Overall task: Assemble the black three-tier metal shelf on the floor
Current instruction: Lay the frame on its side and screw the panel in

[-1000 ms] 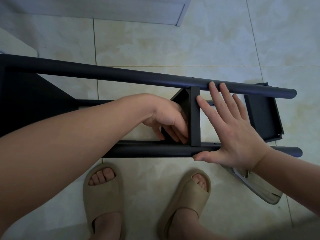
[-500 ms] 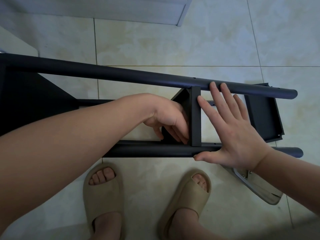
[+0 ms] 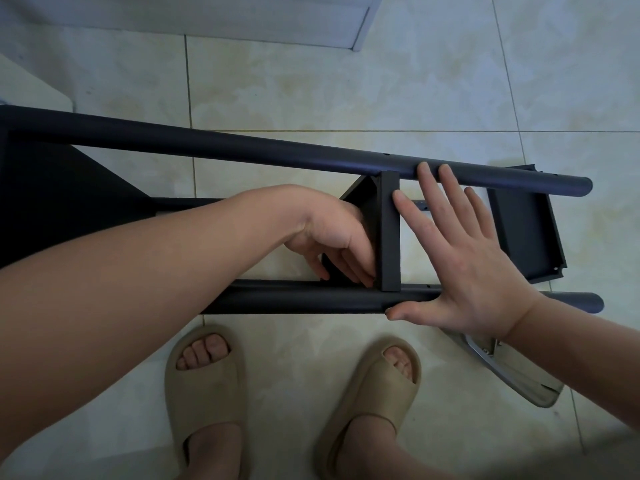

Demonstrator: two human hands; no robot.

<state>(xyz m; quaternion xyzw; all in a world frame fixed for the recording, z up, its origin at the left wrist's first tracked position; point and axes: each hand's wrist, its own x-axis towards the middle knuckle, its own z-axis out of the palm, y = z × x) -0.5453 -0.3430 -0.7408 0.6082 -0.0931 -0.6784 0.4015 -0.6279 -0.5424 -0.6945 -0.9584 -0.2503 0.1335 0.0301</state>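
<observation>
The black shelf (image 3: 52, 202) lies on its side on the tiled floor (image 3: 311, 81), its far tube (image 3: 242, 147) and near tube (image 3: 294, 299) running left to right. The left hand (image 3: 332, 240) reaches between them, fingers (image 3: 353, 268) curled against the middle tier (image 3: 389, 233) by the near tube. The right hand (image 3: 464, 271) lies flat just right of that tier, fingers straight and spread, thumb along the near tube. Beige slippers (image 3: 204, 386) stand below

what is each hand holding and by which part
The left hand grips the middle shelf at its end beside the near pole. The right hand holds nothing; it lies flat from the near pole to the far pole.
</observation>
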